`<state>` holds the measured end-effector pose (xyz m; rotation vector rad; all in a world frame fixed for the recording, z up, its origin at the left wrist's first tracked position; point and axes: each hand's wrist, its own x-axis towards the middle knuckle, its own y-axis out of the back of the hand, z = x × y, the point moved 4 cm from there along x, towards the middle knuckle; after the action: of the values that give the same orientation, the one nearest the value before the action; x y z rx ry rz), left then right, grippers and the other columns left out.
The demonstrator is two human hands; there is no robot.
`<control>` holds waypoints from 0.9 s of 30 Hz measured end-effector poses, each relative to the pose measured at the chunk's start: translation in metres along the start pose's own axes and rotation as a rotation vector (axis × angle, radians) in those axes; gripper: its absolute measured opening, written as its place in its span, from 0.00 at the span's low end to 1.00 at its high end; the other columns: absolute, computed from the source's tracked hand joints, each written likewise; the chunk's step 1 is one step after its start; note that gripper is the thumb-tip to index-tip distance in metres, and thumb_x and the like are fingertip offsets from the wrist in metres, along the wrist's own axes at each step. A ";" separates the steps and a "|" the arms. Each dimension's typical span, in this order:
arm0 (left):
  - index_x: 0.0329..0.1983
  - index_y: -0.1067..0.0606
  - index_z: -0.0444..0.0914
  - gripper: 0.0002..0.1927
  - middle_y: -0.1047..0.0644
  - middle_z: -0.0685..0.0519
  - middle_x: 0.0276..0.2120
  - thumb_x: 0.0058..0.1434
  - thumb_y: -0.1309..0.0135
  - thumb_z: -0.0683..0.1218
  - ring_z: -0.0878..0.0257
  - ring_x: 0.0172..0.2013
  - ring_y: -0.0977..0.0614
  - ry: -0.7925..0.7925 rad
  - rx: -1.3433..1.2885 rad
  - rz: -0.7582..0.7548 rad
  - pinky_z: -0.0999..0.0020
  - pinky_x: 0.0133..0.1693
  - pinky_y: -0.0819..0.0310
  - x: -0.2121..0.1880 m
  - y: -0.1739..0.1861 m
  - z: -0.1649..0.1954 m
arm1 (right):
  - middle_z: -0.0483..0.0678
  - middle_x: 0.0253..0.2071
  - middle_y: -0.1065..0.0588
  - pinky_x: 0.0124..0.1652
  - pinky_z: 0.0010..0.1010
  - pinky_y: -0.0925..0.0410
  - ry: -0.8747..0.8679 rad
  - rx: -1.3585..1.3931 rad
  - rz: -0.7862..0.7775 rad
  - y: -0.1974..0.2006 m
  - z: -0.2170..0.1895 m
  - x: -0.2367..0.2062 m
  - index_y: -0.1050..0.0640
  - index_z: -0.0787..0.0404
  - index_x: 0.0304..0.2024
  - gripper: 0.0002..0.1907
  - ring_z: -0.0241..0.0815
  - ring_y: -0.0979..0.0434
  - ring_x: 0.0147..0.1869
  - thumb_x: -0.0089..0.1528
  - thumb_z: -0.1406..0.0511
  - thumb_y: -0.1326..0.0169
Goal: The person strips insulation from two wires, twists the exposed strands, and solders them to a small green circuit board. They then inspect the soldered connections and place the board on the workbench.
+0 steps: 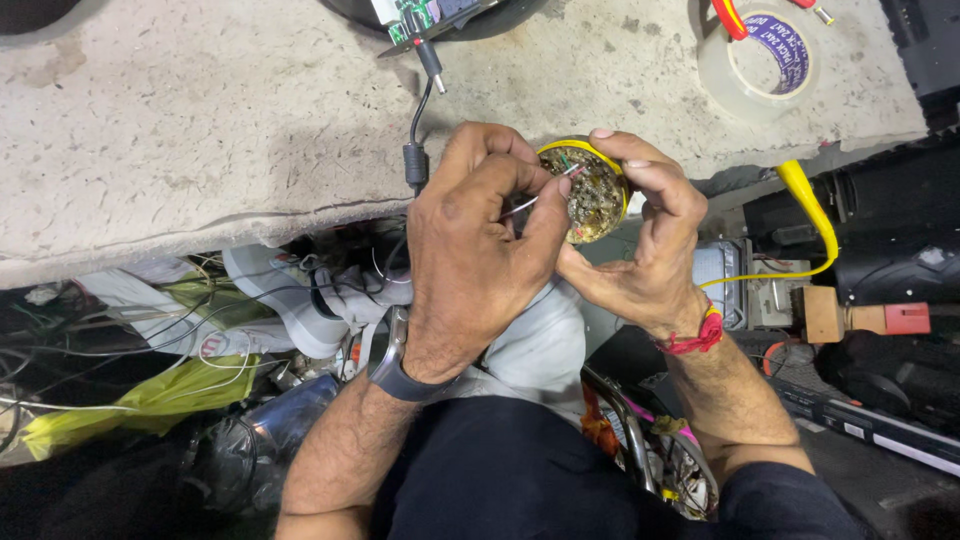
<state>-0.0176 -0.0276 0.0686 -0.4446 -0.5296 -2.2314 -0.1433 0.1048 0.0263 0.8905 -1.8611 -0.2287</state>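
Rough matt concrete slab, glossy clear plastic tape roll, solder-studded yellow-rimmed round circuit board

Rough concrete slab above cluttered floor

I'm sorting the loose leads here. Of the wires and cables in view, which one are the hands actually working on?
The thin pale wire pinched by the left hand, running to the round circuit board the right hand holds. The black cable and yellow cable lie untouched.

Roll of clear tape and black cable on rough concrete slab.
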 end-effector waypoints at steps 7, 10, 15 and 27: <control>0.34 0.20 0.34 0.06 0.22 0.52 0.40 0.62 0.38 0.42 0.65 0.28 0.20 0.010 0.059 0.004 0.70 0.30 0.27 -0.001 -0.001 -0.005 | 0.62 0.65 0.34 0.67 0.45 0.31 0.017 -0.052 -0.017 -0.003 -0.002 0.000 0.45 0.59 0.64 0.46 0.55 0.30 0.70 0.56 0.75 0.28; 0.34 0.21 0.35 0.05 0.22 0.52 0.41 0.62 0.37 0.43 0.63 0.32 0.18 -0.018 0.076 0.018 0.69 0.32 0.25 -0.001 -0.002 -0.005 | 0.63 0.64 0.33 0.67 0.46 0.31 0.026 -0.053 -0.025 -0.004 -0.004 -0.001 0.45 0.59 0.63 0.46 0.56 0.29 0.71 0.55 0.74 0.27; 0.36 0.20 0.36 0.05 0.22 0.52 0.42 0.63 0.37 0.43 0.61 0.34 0.17 -0.039 0.101 0.022 0.67 0.34 0.25 -0.003 -0.001 -0.005 | 0.64 0.63 0.32 0.65 0.43 0.30 0.049 -0.125 -0.032 -0.005 -0.009 0.002 0.45 0.59 0.63 0.47 0.56 0.27 0.70 0.55 0.72 0.24; 0.41 0.20 0.35 0.05 0.23 0.52 0.46 0.68 0.38 0.43 0.64 0.35 0.17 -0.075 0.111 -0.024 0.69 0.35 0.25 -0.003 0.006 -0.006 | 0.60 0.66 0.34 0.66 0.40 0.30 0.070 -0.153 -0.049 0.011 0.003 -0.002 0.45 0.59 0.66 0.47 0.51 0.29 0.71 0.59 0.70 0.23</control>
<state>-0.0119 -0.0319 0.0634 -0.4682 -0.6976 -2.2026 -0.1510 0.1137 0.0290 0.8291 -1.7341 -0.3607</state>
